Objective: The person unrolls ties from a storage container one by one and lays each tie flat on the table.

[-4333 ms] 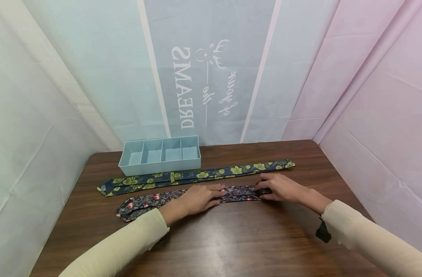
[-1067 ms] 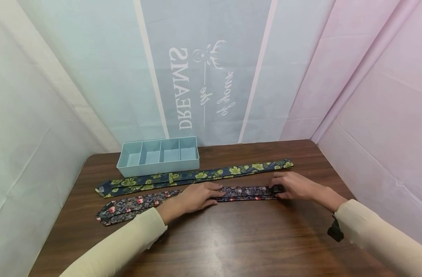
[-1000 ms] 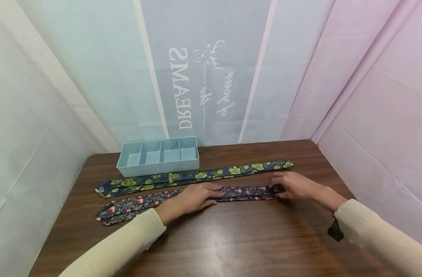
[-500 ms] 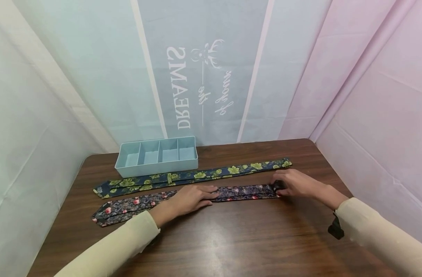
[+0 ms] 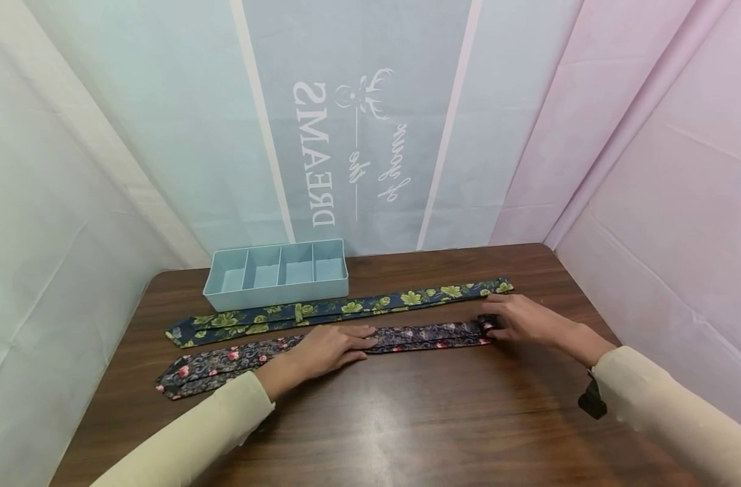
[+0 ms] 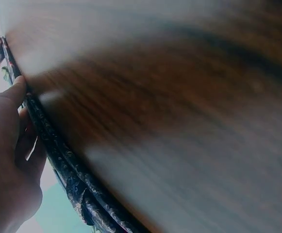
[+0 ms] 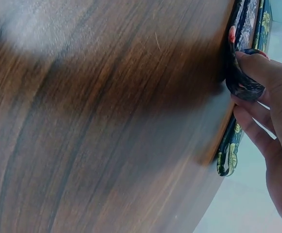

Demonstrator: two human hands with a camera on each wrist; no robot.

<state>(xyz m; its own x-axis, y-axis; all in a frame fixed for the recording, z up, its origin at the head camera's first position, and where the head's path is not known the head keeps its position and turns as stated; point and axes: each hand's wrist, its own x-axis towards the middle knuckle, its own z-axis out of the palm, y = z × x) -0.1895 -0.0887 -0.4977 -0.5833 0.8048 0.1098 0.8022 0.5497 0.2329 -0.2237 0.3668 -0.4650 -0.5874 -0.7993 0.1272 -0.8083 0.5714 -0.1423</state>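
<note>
A dark necktie with pink flowers (image 5: 428, 336) lies lengthwise on the table, its pointed wide end to the left. My left hand (image 5: 322, 348) rests on its middle with fingers fairly straight, covering part of it. At the tie's right end, my right hand (image 5: 522, 321) pinches a curled part between thumb and fingers. That curled end (image 7: 245, 90) shows as a loop in the right wrist view. Behind it, a navy necktie with yellow-green flowers (image 5: 352, 308) lies stretched out, apart from both hands in the head view.
A light blue box (image 5: 276, 296) with several compartments stands at the back left, just behind the navy necktie. The brown wooden table (image 5: 407, 419) meets a printed curtain (image 5: 370, 203) at the back and pale cloth at both sides.
Since the oldest frame, the dark necktie's pointed end has shifted left. My right hand has moved right with the tie's curled end; my left hand has slid left a little.
</note>
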